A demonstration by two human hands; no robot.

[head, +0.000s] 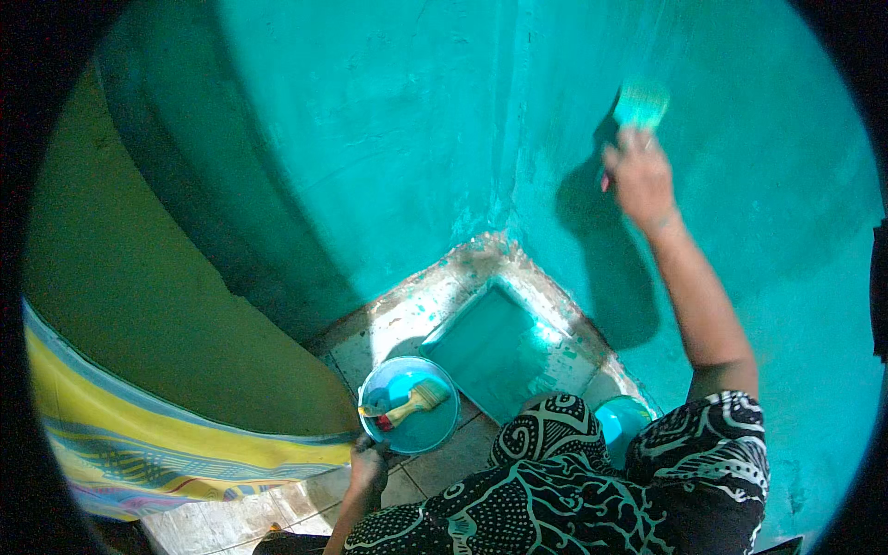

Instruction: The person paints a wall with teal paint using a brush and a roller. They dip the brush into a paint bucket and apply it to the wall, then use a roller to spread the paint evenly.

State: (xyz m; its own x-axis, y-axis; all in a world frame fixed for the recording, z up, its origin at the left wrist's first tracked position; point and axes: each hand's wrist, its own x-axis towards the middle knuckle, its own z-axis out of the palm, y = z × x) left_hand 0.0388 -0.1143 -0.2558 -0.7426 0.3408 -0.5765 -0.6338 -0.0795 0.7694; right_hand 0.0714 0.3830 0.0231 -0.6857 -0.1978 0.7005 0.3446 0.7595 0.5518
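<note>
My right hand [644,177] is closed around the handle of a wide paintbrush [642,104], its bristles against the turquoise wall [749,173] right of the corner; both are slightly blurred. At the lower left, my left hand [369,461] grips the rim side of a round plastic bucket [444,444] with turquoise paint inside. A second paintbrush [423,399] with a pale, red-marked handle lies across that bucket. On the floor in the corner is a paint-covered turquoise tray or sheet [485,347].
Another container with turquoise paint [621,423] stands at the right wall's foot, partly behind my patterned clothing. Paint spots mark the tiled floor [444,458] and the skirting [555,291]. A yellow and blue patterned cloth [173,444] covers something at the left, beside an olive surface [173,312].
</note>
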